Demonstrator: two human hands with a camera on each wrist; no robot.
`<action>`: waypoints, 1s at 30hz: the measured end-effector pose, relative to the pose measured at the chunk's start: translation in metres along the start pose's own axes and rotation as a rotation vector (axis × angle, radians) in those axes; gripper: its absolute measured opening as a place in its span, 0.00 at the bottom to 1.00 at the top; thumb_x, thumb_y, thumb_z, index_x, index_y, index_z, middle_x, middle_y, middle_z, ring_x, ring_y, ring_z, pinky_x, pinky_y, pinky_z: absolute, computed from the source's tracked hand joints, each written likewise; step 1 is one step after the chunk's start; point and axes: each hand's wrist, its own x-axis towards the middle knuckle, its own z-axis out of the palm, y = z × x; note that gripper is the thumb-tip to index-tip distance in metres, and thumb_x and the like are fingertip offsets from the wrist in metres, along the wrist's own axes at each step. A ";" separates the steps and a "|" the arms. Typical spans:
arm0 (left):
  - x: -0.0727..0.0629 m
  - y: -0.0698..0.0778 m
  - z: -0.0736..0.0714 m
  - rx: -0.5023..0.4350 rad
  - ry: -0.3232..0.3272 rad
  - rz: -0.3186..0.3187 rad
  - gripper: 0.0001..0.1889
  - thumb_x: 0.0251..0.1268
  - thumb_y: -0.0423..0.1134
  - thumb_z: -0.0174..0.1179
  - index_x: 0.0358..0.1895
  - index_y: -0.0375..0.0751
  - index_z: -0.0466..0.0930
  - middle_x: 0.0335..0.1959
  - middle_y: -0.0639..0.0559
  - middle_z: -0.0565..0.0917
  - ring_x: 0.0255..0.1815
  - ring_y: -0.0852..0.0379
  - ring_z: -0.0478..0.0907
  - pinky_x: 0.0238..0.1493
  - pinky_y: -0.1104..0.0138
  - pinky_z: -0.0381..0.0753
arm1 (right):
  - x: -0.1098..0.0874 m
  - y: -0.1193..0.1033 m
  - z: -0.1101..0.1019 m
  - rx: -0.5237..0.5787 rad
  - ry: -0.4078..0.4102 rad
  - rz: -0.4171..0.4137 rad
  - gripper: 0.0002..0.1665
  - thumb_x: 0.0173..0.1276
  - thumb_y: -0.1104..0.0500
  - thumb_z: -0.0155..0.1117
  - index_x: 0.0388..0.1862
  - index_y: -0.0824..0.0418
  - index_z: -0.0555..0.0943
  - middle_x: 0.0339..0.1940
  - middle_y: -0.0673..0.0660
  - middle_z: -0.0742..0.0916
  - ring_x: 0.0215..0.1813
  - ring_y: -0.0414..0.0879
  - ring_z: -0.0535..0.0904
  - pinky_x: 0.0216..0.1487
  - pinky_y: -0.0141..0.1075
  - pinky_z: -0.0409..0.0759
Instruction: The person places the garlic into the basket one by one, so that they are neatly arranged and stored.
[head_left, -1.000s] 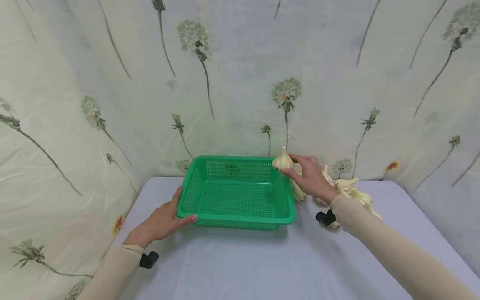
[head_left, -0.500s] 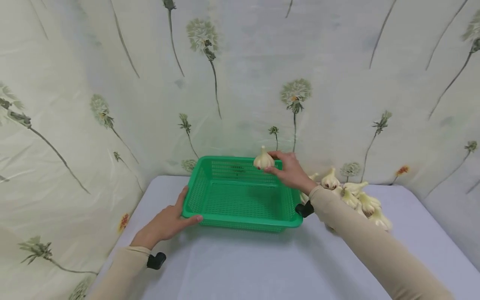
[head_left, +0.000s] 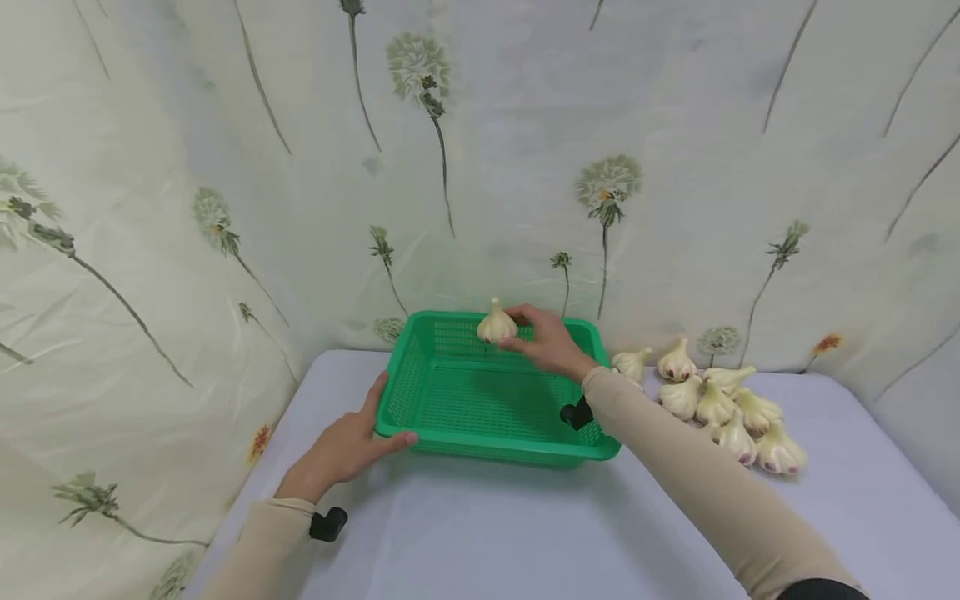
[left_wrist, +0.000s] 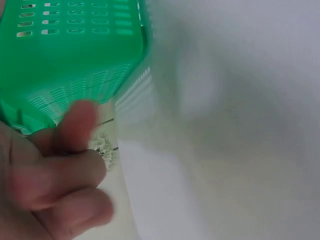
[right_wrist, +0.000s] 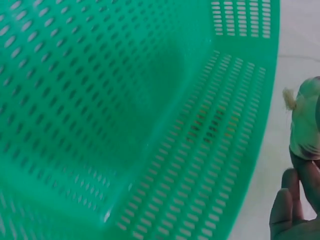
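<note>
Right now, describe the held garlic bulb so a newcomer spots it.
Find the green basket on the table. Near its far rim, the right hand pinches a garlic bulb, stem up. Unlike the other bulbs right of the basket, it is held.

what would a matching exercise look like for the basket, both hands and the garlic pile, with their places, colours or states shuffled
Column one
1. basket
2. left hand
3. right hand
4. garlic pile

Column two
A. holds a single garlic bulb by its side
B. lies on the table, to the right of the basket
C. green, with slotted walls
D. grips the basket's near left corner

Pairs: 1-C, 2-D, 3-A, 4-B
</note>
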 end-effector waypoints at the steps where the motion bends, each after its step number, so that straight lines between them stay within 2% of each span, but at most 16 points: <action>1: 0.001 0.000 0.001 -0.006 0.001 -0.003 0.64 0.63 0.78 0.61 0.89 0.54 0.33 0.48 0.31 0.87 0.41 0.47 0.84 0.38 0.55 0.81 | 0.003 0.000 0.004 0.012 -0.015 0.022 0.32 0.75 0.56 0.73 0.73 0.63 0.76 0.68 0.63 0.84 0.68 0.60 0.80 0.70 0.58 0.75; 4: 0.000 -0.001 0.003 -0.033 0.007 -0.014 0.64 0.62 0.78 0.61 0.89 0.55 0.32 0.45 0.35 0.87 0.39 0.49 0.83 0.37 0.56 0.80 | 0.011 0.001 0.018 0.024 -0.046 0.061 0.32 0.76 0.54 0.72 0.74 0.60 0.75 0.66 0.61 0.84 0.65 0.58 0.80 0.67 0.57 0.77; 9: -0.002 -0.003 0.006 -0.063 0.018 -0.018 0.63 0.62 0.78 0.62 0.89 0.58 0.33 0.38 0.39 0.87 0.35 0.51 0.81 0.35 0.57 0.78 | 0.020 0.003 0.043 0.023 -0.080 0.053 0.32 0.77 0.53 0.70 0.75 0.63 0.75 0.65 0.62 0.85 0.64 0.59 0.81 0.65 0.56 0.79; 13: -0.002 -0.002 0.006 -0.052 0.023 -0.014 0.63 0.62 0.78 0.62 0.89 0.59 0.33 0.36 0.40 0.86 0.34 0.52 0.80 0.35 0.58 0.78 | 0.027 0.004 0.058 0.036 -0.104 0.054 0.32 0.77 0.54 0.70 0.74 0.63 0.75 0.67 0.63 0.84 0.66 0.59 0.81 0.67 0.56 0.78; 19: -0.003 -0.001 0.005 -0.050 0.024 -0.008 0.63 0.62 0.77 0.63 0.89 0.58 0.34 0.40 0.37 0.88 0.35 0.52 0.81 0.37 0.56 0.80 | 0.036 0.009 0.075 0.057 -0.130 0.095 0.30 0.77 0.55 0.70 0.73 0.63 0.75 0.70 0.63 0.83 0.69 0.59 0.81 0.69 0.55 0.78; 24: -0.003 -0.003 0.006 -0.084 0.030 -0.014 0.63 0.61 0.76 0.65 0.89 0.61 0.34 0.32 0.44 0.84 0.31 0.52 0.78 0.33 0.59 0.76 | 0.045 0.016 0.083 0.071 -0.168 0.103 0.31 0.77 0.55 0.70 0.74 0.64 0.75 0.71 0.64 0.82 0.70 0.60 0.81 0.68 0.52 0.80; 27: -0.002 -0.004 0.007 -0.099 0.040 -0.010 0.63 0.61 0.76 0.65 0.89 0.64 0.33 0.28 0.46 0.82 0.29 0.51 0.77 0.32 0.59 0.75 | 0.049 0.022 0.086 0.058 -0.172 0.113 0.31 0.75 0.55 0.72 0.73 0.64 0.76 0.68 0.64 0.83 0.67 0.59 0.83 0.66 0.51 0.81; 30: -0.001 -0.005 0.009 -0.116 0.043 -0.007 0.62 0.61 0.76 0.66 0.89 0.65 0.34 0.29 0.46 0.82 0.30 0.51 0.77 0.32 0.59 0.75 | 0.052 0.026 0.089 0.027 -0.188 0.103 0.32 0.72 0.55 0.75 0.71 0.64 0.78 0.65 0.63 0.85 0.61 0.58 0.86 0.62 0.50 0.83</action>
